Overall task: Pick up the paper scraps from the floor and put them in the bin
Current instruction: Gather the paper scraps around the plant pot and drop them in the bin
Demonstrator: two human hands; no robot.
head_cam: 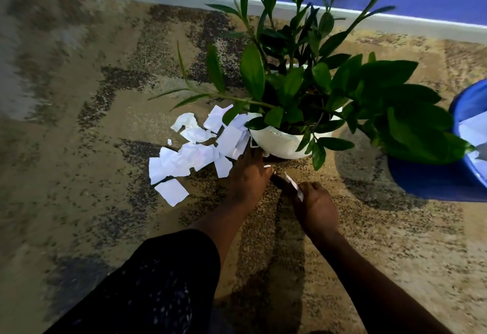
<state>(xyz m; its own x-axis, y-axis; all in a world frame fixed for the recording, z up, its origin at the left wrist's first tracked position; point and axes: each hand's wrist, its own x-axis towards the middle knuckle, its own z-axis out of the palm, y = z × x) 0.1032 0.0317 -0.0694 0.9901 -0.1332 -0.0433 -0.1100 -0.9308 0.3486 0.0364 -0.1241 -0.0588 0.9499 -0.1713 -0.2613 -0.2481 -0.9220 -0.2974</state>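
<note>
Speckled carpet [105,202], left hand [249,173] touching paper scraps [184,160], grip unclear, right hand [316,207] pinching one scrap [292,183]

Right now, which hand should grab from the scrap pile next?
Left. The left hand is at the paper scrap pile; the right hand pinches a single scrap, farther away.

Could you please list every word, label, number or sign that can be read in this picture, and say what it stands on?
No text can be read anywhere in this view.
paper scraps on the carpet: they look blank; any writing is too blurred to read.
scrap pinched in the right hand: seen edge-on, nothing legible.
white pot: no label shows.
blue bin: no label shows.
</note>
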